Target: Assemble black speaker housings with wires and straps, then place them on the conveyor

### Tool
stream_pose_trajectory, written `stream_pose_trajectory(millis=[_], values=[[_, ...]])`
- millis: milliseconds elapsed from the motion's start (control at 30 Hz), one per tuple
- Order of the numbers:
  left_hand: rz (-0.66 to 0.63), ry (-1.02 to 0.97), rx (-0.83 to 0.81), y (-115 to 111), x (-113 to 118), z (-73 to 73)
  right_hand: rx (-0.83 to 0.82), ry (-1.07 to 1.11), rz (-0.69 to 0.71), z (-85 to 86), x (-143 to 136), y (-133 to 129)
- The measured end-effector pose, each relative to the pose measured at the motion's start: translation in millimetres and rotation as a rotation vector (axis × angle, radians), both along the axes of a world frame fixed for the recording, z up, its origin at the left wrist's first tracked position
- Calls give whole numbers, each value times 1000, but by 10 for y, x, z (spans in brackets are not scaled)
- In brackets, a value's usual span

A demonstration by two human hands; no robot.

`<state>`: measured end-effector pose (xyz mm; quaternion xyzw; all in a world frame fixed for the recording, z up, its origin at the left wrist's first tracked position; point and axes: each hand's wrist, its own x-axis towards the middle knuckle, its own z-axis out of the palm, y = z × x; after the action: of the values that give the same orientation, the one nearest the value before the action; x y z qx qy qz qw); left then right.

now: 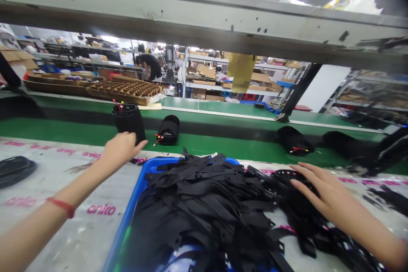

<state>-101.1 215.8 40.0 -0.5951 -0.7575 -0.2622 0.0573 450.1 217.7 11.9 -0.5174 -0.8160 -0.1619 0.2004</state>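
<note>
**Wired cylinder could topple**

At eleven o'clock, the left hand's [120, 149] fingers curl by an upright black cylinder [129, 120]; grip unclear. At four, the open right hand [321, 189] hovers at a perforated shell [293, 199]. A sideways nudge could tip the cylinder, straining its red wires [118, 104].

A dark-clothed person [152, 64] bent forward between 10 and 11 o'clock, beyond a cardboard divider tray [127, 88] at 10. Box-laden shelves [223, 86] stood at 12; a yellow sheet [241, 72] hung at 1 below a pale overhead beam [197, 12].
</note>
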Motion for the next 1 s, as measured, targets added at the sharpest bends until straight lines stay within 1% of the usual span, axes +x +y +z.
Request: stream_pose_trajectory(millis=[33,100,167,233,300,367,433,467,533,633,700,767,833,900,1000], values=[[-19,55,-22,45,136,18,-19,-9,-10,-44,-26,55],[-32,147,-37,202,406,32,-54,-25,-28,-121,-62,123],[14,178,-59,409,620,6,-83,-30,-28,-159,-91,132],[80,167,-115,607,744,-54,-100,-20,-23,-147,-120,95],[131,141,-173,748,786,-119,-106,9,-26,-88,-147,28],[159,120,-210,808,769,-152,-104,63,-42,12,-170,-60],[168,103,-230,798,712,-124,-106,136,-69,145,-188,-166],[172,94,-240,776,673,-84,-111,177,-86,220,-198,-224],[181,72,-264,718,578,43,-125,266,-129,373,-234,-349],[184,48,-306,625,417,309,-147,409,-194,567,-356,-529],[163,56,-327,545,317,507,-173,499,-207,652,-487,-629],[108,79,-355,421,232,712,-195,579,-198,694,-636,-714],[32,109,-381,235,162,925,-201,661,-179,699,-775,-792],[-16,154,-375,-10,106,1147,-207,745,-136,684,-886,-868],[14,231,-329,-447,66,1451,-252,842,-41,675,-1037,-975]])
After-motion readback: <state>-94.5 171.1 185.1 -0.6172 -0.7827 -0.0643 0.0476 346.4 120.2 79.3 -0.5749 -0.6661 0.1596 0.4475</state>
